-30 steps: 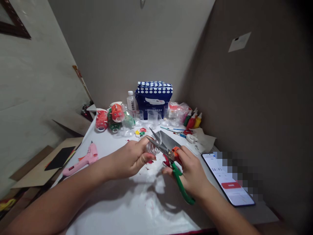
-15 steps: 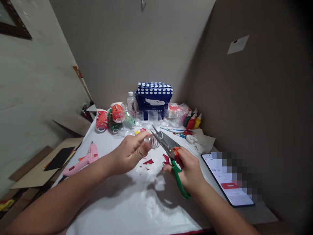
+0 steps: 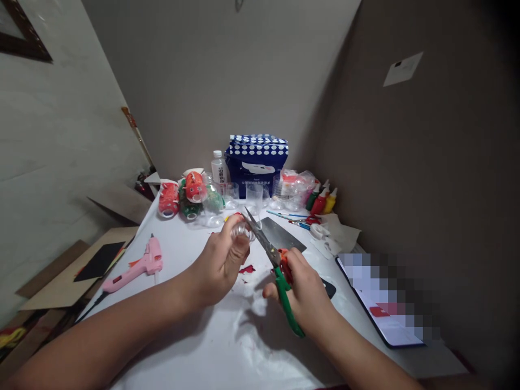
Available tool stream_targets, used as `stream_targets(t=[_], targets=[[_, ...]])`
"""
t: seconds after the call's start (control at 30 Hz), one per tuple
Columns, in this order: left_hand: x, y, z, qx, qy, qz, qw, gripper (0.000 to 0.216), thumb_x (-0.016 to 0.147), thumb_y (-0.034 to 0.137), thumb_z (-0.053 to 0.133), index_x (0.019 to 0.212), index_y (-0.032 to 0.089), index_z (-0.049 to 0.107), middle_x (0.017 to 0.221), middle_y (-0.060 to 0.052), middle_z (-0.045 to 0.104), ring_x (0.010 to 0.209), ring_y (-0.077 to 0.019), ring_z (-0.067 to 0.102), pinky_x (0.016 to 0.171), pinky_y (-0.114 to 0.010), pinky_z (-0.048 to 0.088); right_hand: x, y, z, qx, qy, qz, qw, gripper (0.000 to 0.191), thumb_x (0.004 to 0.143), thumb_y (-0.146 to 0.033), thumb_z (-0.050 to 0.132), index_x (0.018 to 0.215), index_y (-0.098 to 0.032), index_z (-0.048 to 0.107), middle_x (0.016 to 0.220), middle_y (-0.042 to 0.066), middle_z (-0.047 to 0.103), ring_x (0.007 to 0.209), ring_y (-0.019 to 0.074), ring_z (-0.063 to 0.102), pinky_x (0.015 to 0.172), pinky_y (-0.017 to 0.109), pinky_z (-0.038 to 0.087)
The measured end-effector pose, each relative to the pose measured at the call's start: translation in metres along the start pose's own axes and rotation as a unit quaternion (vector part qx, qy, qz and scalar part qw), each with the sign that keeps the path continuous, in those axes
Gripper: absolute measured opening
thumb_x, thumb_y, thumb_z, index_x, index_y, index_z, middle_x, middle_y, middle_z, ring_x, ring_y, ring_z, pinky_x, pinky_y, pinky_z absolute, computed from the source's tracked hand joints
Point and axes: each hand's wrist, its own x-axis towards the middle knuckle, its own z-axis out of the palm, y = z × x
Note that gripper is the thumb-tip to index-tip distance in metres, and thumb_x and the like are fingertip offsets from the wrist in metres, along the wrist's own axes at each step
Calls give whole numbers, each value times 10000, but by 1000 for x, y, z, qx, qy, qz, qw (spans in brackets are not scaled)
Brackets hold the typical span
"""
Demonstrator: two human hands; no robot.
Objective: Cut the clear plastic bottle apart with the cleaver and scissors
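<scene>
My left hand pinches a small clear plastic bottle neck piece above the white table cover. My right hand grips green-handled scissors by the handles, with the blades pointing up and left against the clear piece. Small red scraps lie on the cover between my hands.
A pink glue gun lies at the left. At the back stand painted bottle fish, a small white bottle, a blue dotted bag, clear cups and paint bottles. A phone lies right, a dark flat sheet behind the scissors.
Both hands shifted slightly left. The scissor blades have closed in on the clear piece, which my left hand has lifted a little higher.
</scene>
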Motion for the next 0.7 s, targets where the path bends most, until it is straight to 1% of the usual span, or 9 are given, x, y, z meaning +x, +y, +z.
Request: stream_targets(t=[0.13, 0.23, 0.33, 0.43, 0.53, 0.63, 0.7], targets=[[1, 4, -2, 56, -12, -3, 998, 499, 948, 590, 171, 1028, 167, 424, 573, 57, 462, 477, -108, 418, 481, -241, 333, 0, -1, -3, -18, -40, 2, 999, 423, 681, -500, 733, 817, -241, 428, 830, 5, 513, 662, 195, 534, 574, 317, 413], [3, 3, -3, 41, -61, 3, 997, 506, 933, 616, 170, 946, 180, 425, 588, 46, 479, 487, -108, 441, 483, -234, 354, 1, 1, -6, -45, -51, -4, 998, 535, 642, -545, 749, 932, -225, 432, 907, 46, 515, 778, 252, 551, 624, 371, 453], [3, 1, -4, 10, -107, 5, 994, 508, 923, 629, 177, 942, 182, 418, 615, 34, 502, 510, -112, 468, 493, -228, 377, 3, 3, -10, -63, -61, -25, 996, 590, 653, -585, 731, 993, -208, 432, 957, 78, 509, 859, 281, 528, 676, 410, 467], [4, 0, -4, 1, -117, 7, 993, 503, 916, 639, 193, 938, 182, 404, 622, 32, 508, 523, -113, 470, 501, -229, 382, 5, 4, -15, -72, -79, -36, 994, 539, 682, -601, 697, 957, -212, 444, 941, 74, 508, 842, 272, 507, 659, 399, 455], [5, -2, -5, -4, -119, 6, 993, 498, 910, 646, 204, 929, 186, 395, 623, 41, 482, 529, -108, 446, 520, -230, 384, 6, 7, -18, -64, -81, -34, 994, 476, 695, -571, 696, 904, -224, 447, 903, 49, 521, 803, 247, 503, 642, 365, 433], [5, -3, -4, -33, -139, -4, 990, 500, 905, 655, 203, 925, 190, 385, 597, 57, 438, 514, -103, 396, 505, -230, 366, 6, 10, -19, -55, -69, -29, 996, 386, 741, -535, 668, 821, -231, 444, 827, 25, 529, 758, 224, 498, 619, 328, 398], [5, -3, -4, -59, -147, -6, 987, 495, 901, 660, 202, 895, 195, 373, 587, 63, 405, 505, -100, 357, 492, -233, 356, 6, 13, -18, -49, -48, -38, 997, 361, 766, -528, 648, 781, -228, 447, 803, 25, 529, 746, 217, 494, 614, 316, 380]])
